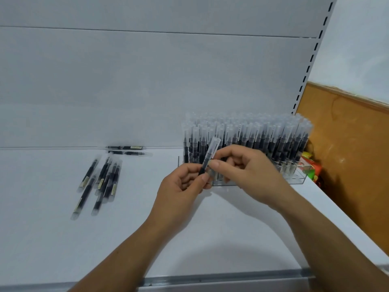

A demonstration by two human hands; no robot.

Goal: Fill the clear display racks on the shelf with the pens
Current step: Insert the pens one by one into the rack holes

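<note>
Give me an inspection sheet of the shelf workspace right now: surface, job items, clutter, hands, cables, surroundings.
Surface: flat white metal shelf, grey strip along its front edge.
Job's things: clear acrylic display rack at the right rear, packed with upright black clear-capped pens; its front right slots look empty; loose black pens heaped at the left; two stray pens along the back; one black pen held.
Clutter: colourful packaging beside the rack's right end.
Grippers: left hand grips the held pen's lower end; right hand pinches its middle.
Cables: nothing seen.
Surroundings: white back panel, slotted upright, brown wall.
</note>
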